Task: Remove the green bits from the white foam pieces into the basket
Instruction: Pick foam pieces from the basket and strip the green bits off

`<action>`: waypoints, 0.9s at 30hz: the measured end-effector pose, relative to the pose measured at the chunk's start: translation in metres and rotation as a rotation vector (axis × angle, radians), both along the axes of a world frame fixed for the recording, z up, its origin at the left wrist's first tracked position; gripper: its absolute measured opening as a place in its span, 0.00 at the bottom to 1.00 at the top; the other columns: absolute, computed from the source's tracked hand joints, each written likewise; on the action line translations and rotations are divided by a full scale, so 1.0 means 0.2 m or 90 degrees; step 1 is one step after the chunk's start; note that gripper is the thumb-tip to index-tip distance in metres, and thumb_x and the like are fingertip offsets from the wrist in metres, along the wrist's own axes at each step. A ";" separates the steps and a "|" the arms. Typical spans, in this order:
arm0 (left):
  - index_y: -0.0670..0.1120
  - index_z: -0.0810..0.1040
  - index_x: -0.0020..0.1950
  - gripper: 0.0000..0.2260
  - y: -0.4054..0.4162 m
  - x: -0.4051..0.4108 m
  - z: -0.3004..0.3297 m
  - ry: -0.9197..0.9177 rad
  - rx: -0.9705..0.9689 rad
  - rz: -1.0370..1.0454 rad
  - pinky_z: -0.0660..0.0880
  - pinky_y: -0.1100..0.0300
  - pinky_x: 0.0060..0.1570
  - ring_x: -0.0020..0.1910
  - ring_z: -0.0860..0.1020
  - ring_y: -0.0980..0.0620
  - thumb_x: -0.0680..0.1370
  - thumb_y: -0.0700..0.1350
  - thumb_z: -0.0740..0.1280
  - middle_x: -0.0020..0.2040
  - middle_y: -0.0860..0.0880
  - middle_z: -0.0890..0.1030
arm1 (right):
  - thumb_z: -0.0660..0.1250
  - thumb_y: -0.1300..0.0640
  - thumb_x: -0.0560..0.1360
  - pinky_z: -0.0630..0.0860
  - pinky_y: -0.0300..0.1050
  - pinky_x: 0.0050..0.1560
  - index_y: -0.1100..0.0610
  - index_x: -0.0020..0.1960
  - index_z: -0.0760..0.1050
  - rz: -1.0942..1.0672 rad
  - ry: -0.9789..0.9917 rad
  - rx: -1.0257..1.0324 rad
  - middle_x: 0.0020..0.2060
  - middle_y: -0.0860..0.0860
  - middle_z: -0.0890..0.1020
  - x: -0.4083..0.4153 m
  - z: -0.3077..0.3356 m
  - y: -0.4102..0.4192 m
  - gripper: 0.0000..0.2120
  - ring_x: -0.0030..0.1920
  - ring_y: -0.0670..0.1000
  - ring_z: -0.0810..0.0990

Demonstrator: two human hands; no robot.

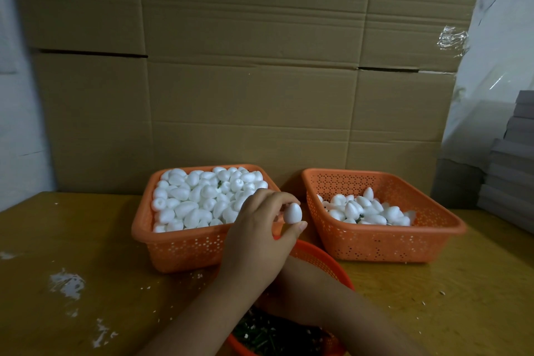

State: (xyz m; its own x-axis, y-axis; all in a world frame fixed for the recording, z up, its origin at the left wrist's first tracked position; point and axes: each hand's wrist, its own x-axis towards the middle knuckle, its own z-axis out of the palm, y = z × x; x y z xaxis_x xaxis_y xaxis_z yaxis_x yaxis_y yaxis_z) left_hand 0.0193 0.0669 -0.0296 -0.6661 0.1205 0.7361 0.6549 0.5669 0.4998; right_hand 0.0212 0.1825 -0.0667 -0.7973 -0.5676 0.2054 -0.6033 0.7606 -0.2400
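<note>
My left hand [257, 237] pinches one white egg-shaped foam piece [293, 213] between fingertips and thumb, above the gap between two orange rectangular baskets. The left basket [185, 246] is heaped with white foam pieces [196, 199], a few showing green bits [220, 184]. The right basket [375, 243] holds a smaller pile of foam pieces [367, 211]. A round orange basket [323, 261] of dark green bits [274, 337] sits close to me. My right hand [286, 295] reaches over it from the right, and my left wrist hides its fingers.
The baskets stand on a yellow-brown table [86, 269] with white scuffs and foam crumbs. A wall of cardboard boxes [245, 81] rises right behind them. Grey stacked sheets [511, 167] and clear plastic film sit at the far right.
</note>
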 end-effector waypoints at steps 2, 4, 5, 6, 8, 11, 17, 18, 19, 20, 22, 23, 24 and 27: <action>0.58 0.76 0.49 0.10 0.00 0.00 0.00 -0.003 0.011 0.004 0.67 0.74 0.40 0.46 0.74 0.62 0.71 0.51 0.74 0.47 0.62 0.74 | 0.65 0.51 0.78 0.73 0.45 0.60 0.50 0.68 0.72 0.021 -0.004 -0.015 0.65 0.48 0.74 0.02 0.03 0.01 0.18 0.60 0.48 0.75; 0.59 0.75 0.48 0.11 0.00 -0.01 0.00 0.008 0.019 0.020 0.67 0.76 0.40 0.47 0.73 0.64 0.71 0.51 0.74 0.48 0.62 0.73 | 0.65 0.51 0.77 0.74 0.46 0.59 0.50 0.67 0.73 0.023 -0.007 -0.015 0.65 0.48 0.75 0.03 0.05 0.01 0.18 0.60 0.48 0.76; 0.60 0.75 0.48 0.11 0.00 -0.01 0.00 0.016 0.023 0.032 0.67 0.76 0.41 0.47 0.73 0.66 0.71 0.50 0.75 0.48 0.62 0.72 | 0.65 0.51 0.77 0.74 0.47 0.59 0.50 0.67 0.73 0.021 -0.004 -0.015 0.64 0.48 0.75 0.03 0.05 0.02 0.18 0.59 0.48 0.76; 0.60 0.74 0.48 0.13 0.00 0.00 0.00 0.024 0.027 0.041 0.67 0.77 0.42 0.48 0.72 0.67 0.71 0.50 0.75 0.48 0.62 0.72 | 0.66 0.51 0.77 0.74 0.47 0.59 0.50 0.67 0.73 0.021 -0.003 -0.015 0.64 0.49 0.75 0.03 0.06 0.01 0.18 0.59 0.49 0.76; 0.60 0.72 0.49 0.14 0.00 0.00 0.00 0.034 0.030 0.047 0.67 0.77 0.43 0.45 0.72 0.69 0.71 0.48 0.75 0.46 0.64 0.72 | 0.66 0.52 0.77 0.75 0.48 0.58 0.51 0.67 0.73 0.026 -0.012 -0.014 0.64 0.49 0.75 0.04 0.07 0.01 0.18 0.58 0.49 0.76; 0.59 0.74 0.47 0.12 -0.01 0.00 0.00 0.037 0.037 0.044 0.67 0.76 0.41 0.41 0.72 0.66 0.71 0.48 0.75 0.43 0.65 0.71 | 0.65 0.52 0.78 0.75 0.49 0.58 0.52 0.67 0.73 0.022 -0.026 -0.009 0.63 0.51 0.76 0.05 0.08 0.01 0.18 0.58 0.51 0.77; 0.59 0.73 0.48 0.09 0.00 0.00 -0.01 0.015 0.049 0.020 0.72 0.69 0.36 0.42 0.77 0.59 0.71 0.58 0.66 0.44 0.62 0.77 | 0.65 0.51 0.78 0.75 0.49 0.56 0.54 0.66 0.73 0.002 -0.056 -0.008 0.57 0.53 0.80 0.06 0.08 0.00 0.17 0.55 0.53 0.78; 0.59 0.73 0.49 0.09 0.00 0.00 -0.01 0.010 0.054 0.016 0.73 0.68 0.37 0.43 0.77 0.60 0.71 0.59 0.66 0.45 0.63 0.77 | 0.65 0.51 0.78 0.75 0.49 0.56 0.54 0.66 0.73 0.002 -0.057 -0.008 0.57 0.53 0.80 0.06 0.08 0.00 0.17 0.54 0.53 0.78; 0.60 0.72 0.49 0.10 0.00 0.00 -0.01 0.003 0.059 0.011 0.74 0.67 0.37 0.43 0.78 0.61 0.71 0.60 0.65 0.46 0.63 0.78 | 0.65 0.51 0.78 0.75 0.49 0.56 0.54 0.66 0.73 0.001 -0.059 -0.008 0.57 0.53 0.80 0.07 0.08 0.00 0.17 0.54 0.53 0.78; 0.60 0.71 0.49 0.10 0.00 0.00 -0.02 -0.005 0.063 0.009 0.74 0.67 0.37 0.44 0.78 0.61 0.71 0.61 0.65 0.47 0.64 0.78 | 0.65 0.51 0.78 0.75 0.49 0.56 0.54 0.66 0.73 0.000 -0.060 -0.009 0.57 0.53 0.80 0.07 0.08 0.00 0.17 0.55 0.53 0.78; 0.60 0.70 0.49 0.11 0.00 0.00 -0.02 -0.019 0.066 0.007 0.74 0.67 0.37 0.43 0.79 0.63 0.72 0.60 0.67 0.49 0.65 0.78 | 0.64 0.51 0.79 0.74 0.49 0.57 0.54 0.67 0.73 0.000 -0.056 -0.006 0.58 0.53 0.80 0.07 0.09 0.00 0.18 0.56 0.53 0.78; 0.60 0.69 0.49 0.11 0.00 -0.01 -0.02 -0.026 0.066 0.005 0.74 0.67 0.37 0.42 0.79 0.63 0.73 0.58 0.69 0.49 0.65 0.77 | 0.64 0.51 0.79 0.74 0.50 0.57 0.54 0.67 0.73 0.001 -0.055 -0.004 0.59 0.54 0.80 0.07 0.09 0.00 0.18 0.56 0.53 0.78; 0.61 0.68 0.49 0.12 0.00 -0.01 -0.03 -0.033 0.066 0.005 0.74 0.66 0.38 0.42 0.79 0.63 0.73 0.55 0.70 0.50 0.65 0.77 | 0.64 0.51 0.79 0.74 0.50 0.57 0.54 0.67 0.73 0.002 -0.057 -0.002 0.58 0.54 0.80 0.07 0.09 0.00 0.18 0.56 0.53 0.78; 0.63 0.70 0.55 0.13 -0.01 -0.03 -0.04 -0.051 0.074 -0.012 0.76 0.66 0.44 0.48 0.78 0.66 0.76 0.49 0.70 0.52 0.67 0.77 | 0.65 0.51 0.79 0.75 0.49 0.56 0.54 0.66 0.73 0.004 -0.070 -0.008 0.57 0.54 0.80 0.08 0.10 0.00 0.17 0.55 0.53 0.78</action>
State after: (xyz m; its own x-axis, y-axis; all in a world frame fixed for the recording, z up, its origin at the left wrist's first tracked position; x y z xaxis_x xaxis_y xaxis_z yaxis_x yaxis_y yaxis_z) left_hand 0.0128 0.0657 -0.0369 -0.7215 0.0511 0.6905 0.6207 0.4897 0.6123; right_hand 0.0368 0.1821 -0.0461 -0.8117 -0.5707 0.1242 -0.5777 0.7530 -0.3150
